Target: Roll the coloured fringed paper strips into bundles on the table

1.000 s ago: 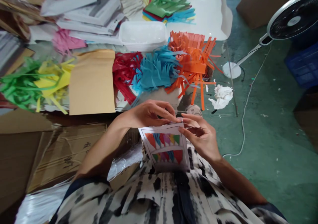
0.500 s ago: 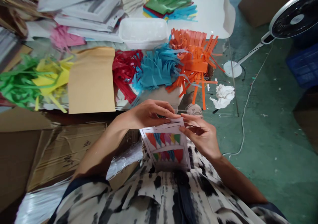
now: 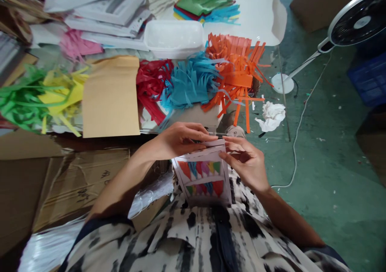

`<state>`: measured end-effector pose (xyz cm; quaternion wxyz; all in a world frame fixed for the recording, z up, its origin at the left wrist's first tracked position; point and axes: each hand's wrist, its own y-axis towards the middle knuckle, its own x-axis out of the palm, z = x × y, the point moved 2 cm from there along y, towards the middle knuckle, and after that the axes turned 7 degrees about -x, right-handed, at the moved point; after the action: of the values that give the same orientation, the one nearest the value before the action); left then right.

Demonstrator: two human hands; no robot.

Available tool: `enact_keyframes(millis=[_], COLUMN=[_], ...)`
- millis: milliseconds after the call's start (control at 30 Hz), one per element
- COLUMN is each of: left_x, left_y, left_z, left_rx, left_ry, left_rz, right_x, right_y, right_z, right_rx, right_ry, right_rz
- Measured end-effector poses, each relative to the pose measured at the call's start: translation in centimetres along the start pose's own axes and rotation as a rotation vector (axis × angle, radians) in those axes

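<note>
A white printed card (image 3: 201,177) with two rows of colourful pennants on it lies tilted against my lap, close to my body. My left hand (image 3: 183,140) is closed on the card's top edge, fingers reaching along it to the right. At the top right corner, my right hand (image 3: 246,159) pinches the card between thumb and fingers. The top strip of the card looks folded or loose under my fingertips. Both hands nearly meet there. Whether the card is one sheet or a flat packet I cannot tell.
Across the table lie fringed paper bundles in green (image 3: 24,99), yellow (image 3: 62,93), red (image 3: 153,81), blue (image 3: 191,81) and orange (image 3: 238,77). A brown envelope (image 3: 111,97) sits among them, a white plastic tray (image 3: 174,37) behind. Cardboard (image 3: 87,183) is at left, a fan (image 3: 358,21) at right.
Both hands have shifted slightly to the right along the card's top edge, and the card's upper part has moved with them. The bundles on the table have stayed put.
</note>
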<state>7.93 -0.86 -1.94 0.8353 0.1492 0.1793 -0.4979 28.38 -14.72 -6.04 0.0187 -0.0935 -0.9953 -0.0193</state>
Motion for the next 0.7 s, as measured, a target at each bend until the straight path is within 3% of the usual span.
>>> enact_keyframes(millis=[200,700], left_x=[0.3,-0.7], left_y=[-0.5,-0.4], left_z=[0.0,0.2], left_rx=[-0.018,-0.099], left_ry=[-0.017,0.122], left_rz=[0.034,-0.144], right_x=[0.0,0.0], right_y=[-0.1,-0.4], right_z=[0.1,1.1], right_rx=[-0.007,-0.035], right_ry=[-0.015,-0.095], right_rz=[-0.006,0.024])
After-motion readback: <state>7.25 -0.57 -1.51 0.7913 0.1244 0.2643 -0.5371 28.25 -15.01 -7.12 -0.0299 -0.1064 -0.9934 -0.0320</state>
